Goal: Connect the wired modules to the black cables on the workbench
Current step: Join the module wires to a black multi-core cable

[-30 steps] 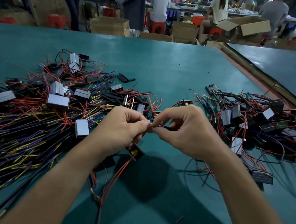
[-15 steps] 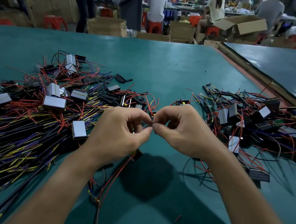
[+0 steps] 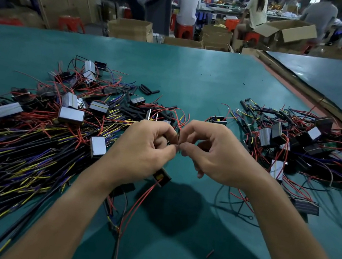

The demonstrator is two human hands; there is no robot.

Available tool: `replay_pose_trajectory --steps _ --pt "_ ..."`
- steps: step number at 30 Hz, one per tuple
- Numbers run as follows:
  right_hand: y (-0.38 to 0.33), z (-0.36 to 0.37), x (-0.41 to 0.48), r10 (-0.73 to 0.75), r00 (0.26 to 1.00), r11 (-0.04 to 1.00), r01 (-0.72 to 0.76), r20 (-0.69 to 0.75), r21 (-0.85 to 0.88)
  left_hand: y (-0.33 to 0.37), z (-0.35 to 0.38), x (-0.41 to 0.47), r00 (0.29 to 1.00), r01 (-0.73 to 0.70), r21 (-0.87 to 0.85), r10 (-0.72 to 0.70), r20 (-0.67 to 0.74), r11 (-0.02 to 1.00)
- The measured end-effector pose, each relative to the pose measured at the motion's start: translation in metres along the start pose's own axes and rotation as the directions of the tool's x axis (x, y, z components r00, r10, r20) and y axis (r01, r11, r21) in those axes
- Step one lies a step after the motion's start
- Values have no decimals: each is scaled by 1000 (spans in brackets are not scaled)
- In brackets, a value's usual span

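Note:
My left hand and my right hand meet at their fingertips above the green workbench, both pinching thin wire ends where they join. A small black module with a yellow part hangs below my left hand, its red wire trailing toward me. A heap of black cables with yellow, red and purple leads lies at the left, with several silver-faced modules on it. The joint itself is hidden by my fingers.
A second heap of wired modules lies at the right. Short black sleeve pieces sit at mid-table. Another bench adjoins at the right. Seated and walking people, cardboard boxes and red stools stand beyond the far edge.
Both hands stay together at the fingertips; the left hand has rolled slightly and its fingers shifted on the wire. The hanging module sways a little below. The view has tilted slightly.

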State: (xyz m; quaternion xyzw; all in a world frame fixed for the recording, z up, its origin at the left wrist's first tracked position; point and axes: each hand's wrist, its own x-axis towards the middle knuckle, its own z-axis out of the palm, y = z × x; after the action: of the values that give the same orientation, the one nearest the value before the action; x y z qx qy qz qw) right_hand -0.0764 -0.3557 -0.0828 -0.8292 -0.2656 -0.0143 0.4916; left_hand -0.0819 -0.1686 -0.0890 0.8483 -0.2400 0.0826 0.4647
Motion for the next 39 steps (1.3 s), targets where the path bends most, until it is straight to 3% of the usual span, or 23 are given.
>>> replay_pose_trajectory --steps 12,18,23,28,39 --pt "-7 -7 -2 -36 997 944 10 -75 -329 0 6 0 999 -9 28 10 -41 1000" --pt "-10 -4 -2 -144 982 923 89 -122 -375 4 3 2 993 120 -161 -119 17 980" --pt "-7 -8 -2 -54 994 964 27 -94 -264 4 3 1 998 67 -134 -69 -7 989" --pt "-7 -9 0 86 995 996 -87 -45 -11 2 2 0 999 -32 -69 34 23 997" --pt "-4 -13 -2 53 998 998 -54 34 19 -1 3 -1 994 -102 19 101 53 995"
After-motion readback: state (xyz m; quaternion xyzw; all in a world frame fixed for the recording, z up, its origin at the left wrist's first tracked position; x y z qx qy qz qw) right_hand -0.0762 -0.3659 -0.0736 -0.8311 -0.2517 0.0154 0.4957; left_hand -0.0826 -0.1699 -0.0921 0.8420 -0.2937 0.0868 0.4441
